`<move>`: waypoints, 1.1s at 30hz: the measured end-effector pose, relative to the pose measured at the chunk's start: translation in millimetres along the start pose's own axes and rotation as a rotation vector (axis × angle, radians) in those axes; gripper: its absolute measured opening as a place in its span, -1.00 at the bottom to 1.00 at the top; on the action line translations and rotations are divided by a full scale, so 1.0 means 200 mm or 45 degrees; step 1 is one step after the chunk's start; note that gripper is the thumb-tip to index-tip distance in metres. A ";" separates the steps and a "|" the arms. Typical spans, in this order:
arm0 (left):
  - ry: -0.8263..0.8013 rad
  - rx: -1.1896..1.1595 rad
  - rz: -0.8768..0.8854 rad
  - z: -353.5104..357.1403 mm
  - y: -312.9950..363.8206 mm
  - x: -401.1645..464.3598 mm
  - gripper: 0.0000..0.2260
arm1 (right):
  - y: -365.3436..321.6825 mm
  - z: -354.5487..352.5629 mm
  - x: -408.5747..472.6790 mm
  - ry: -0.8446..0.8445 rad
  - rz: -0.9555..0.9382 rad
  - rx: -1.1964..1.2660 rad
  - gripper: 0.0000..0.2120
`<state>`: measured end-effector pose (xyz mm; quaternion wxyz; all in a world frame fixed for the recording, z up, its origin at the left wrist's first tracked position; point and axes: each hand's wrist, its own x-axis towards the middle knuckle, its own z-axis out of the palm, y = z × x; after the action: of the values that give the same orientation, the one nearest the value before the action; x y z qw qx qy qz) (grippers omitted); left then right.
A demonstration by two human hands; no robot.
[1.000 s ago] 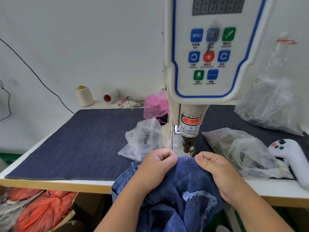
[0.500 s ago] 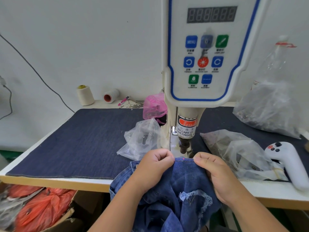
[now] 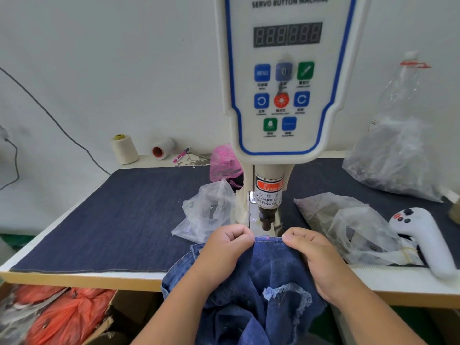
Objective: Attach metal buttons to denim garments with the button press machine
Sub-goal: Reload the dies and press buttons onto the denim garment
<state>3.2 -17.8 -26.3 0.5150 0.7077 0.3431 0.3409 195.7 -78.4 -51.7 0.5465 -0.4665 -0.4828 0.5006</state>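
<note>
A blue denim garment (image 3: pixel 271 272) with a frayed hole hangs over the table's front edge. Its stitched waistband edge lies just in front of the press head (image 3: pixel 267 220) of the white servo button machine (image 3: pixel 283 95). My left hand (image 3: pixel 224 252) pinches the waistband on the left of the head. On the right, my right hand (image 3: pixel 316 257) pinches the same edge. A small pink mark shows on the band between my hands. The lower die is hidden behind the fabric.
A dark denim mat (image 3: pixel 112 220) covers the table. Clear plastic bags (image 3: pixel 209 212) lie on both sides of the machine, a pink bag (image 3: pixel 224 163) behind. A white handheld controller (image 3: pixel 428 240) lies at the right. Thread cones (image 3: pixel 124 149) stand at the back. Orange bags (image 3: pixel 64 317) sit in a box below.
The view has tilted up, so the machine panel sits lower in the frame. Both hands keep pinching the waistband at the press head, hardly moved.
</note>
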 end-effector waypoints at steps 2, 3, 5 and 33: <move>-0.001 0.004 0.006 0.00 0.00 0.00 -0.79 | 0.01 0.00 0.00 -0.011 0.008 0.012 -0.70; 0.000 0.003 0.004 0.00 0.00 0.00 -0.79 | 0.01 -0.01 0.00 -0.019 0.012 0.016 -0.70; 0.003 0.003 -0.004 0.00 0.00 0.01 -0.80 | 0.01 -0.01 0.00 -0.027 0.016 0.023 -0.68; 0.051 -0.063 -0.126 0.00 -0.01 0.03 -0.75 | 0.06 -0.02 0.03 -0.020 0.000 -0.025 -0.57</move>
<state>5.6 -13.1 -26.8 0.5415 0.6701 0.3794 0.3373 198.1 -72.1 -63.4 0.5380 -0.4678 -0.4920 0.4996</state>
